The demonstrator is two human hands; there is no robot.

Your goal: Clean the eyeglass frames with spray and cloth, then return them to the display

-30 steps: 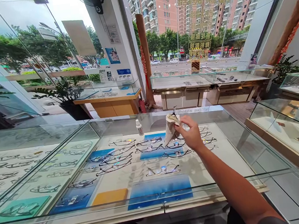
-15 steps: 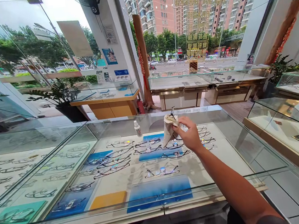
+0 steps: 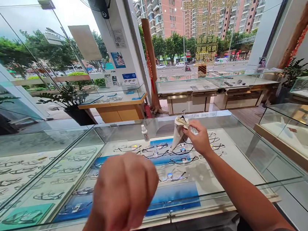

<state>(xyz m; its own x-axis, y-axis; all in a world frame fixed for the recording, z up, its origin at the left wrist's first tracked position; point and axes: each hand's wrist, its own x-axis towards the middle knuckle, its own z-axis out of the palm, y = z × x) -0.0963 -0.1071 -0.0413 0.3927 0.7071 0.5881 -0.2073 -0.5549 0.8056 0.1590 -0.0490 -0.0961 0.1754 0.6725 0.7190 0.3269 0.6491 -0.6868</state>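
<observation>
My right hand (image 3: pixel 199 137) holds a crumpled beige cloth (image 3: pixel 178 133) over the glass counter. A thin dark piece, like part of an eyeglass frame, pokes out of the top of the cloth; the rest of it is covered. Close to the camera, my left hand (image 3: pixel 126 192) is raised with its fingers curled closed. Whatever lies inside the curled fingers is hidden. A small white bottle (image 3: pixel 145 133) stands upright on the counter, left of the cloth. Beneath the glass lie several pairs of eyeglasses (image 3: pixel 183 159), some on blue cards (image 3: pixel 176 196).
The glass display counter (image 3: pixel 244 135) spans the front, with another glass case (image 3: pixel 278 117) at the right. Farther back stand more display cases (image 3: pixel 186 86), a potted plant (image 3: pixel 79 116) and a wooden post (image 3: pixel 151 64) before the windows.
My left hand has come up from the bottom edge into the middle foreground. My right hand still grips the cloth, and the whole view has shifted slightly.
</observation>
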